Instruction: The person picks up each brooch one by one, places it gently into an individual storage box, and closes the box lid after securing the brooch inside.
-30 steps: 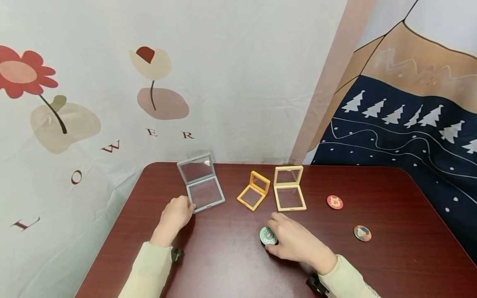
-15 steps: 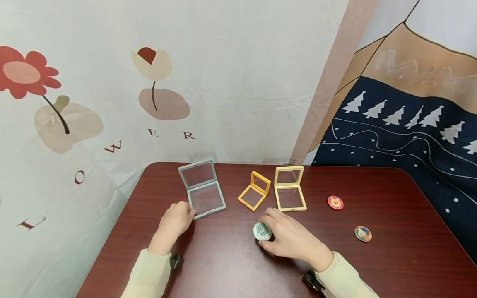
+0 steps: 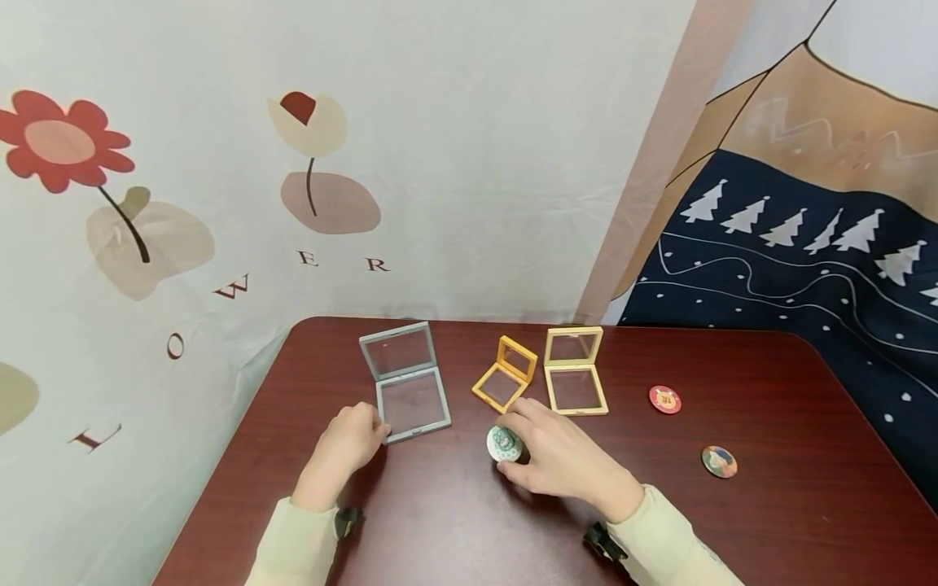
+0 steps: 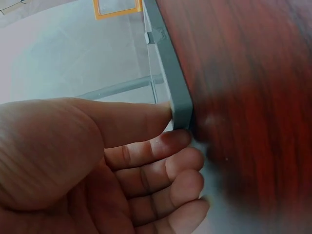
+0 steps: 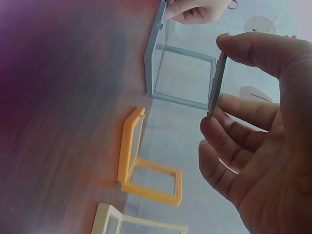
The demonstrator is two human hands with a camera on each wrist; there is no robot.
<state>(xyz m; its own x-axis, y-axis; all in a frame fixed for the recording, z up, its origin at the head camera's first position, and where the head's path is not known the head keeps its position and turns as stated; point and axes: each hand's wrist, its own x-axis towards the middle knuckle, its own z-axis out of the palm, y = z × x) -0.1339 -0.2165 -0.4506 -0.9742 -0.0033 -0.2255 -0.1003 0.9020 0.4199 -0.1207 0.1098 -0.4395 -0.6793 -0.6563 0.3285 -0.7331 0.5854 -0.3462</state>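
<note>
My left hand [image 3: 346, 442] pinches the front left corner of a grey-blue hinged display frame [image 3: 417, 429] with clear panes, its lid tilted up at the back. In the left wrist view, thumb and forefinger grip the frame's corner [image 4: 182, 109]. My right hand [image 3: 557, 452] holds a round green-and-white button badge [image 3: 504, 443] by its edges, thumb on one side and fingers on the other. Seen edge-on in the right wrist view, the badge [image 5: 217, 84] is thin. Just behind the right hand stands a small orange hinged frame [image 3: 484, 399], opened out.
A pale yellow hinged frame [image 3: 604, 405] stands opened beside the orange one. Two more badges lie at the right, a red one [image 3: 665, 400] and a multicoloured one [image 3: 720, 461]. The dark red table [image 3: 799, 521] ends at a printed cloth backdrop [image 3: 469, 163].
My right hand has carried the green badge leftward and slightly toward the back. The grey-blue frame has been pulled a little toward me by my left hand, and its raised lid stands lower.
</note>
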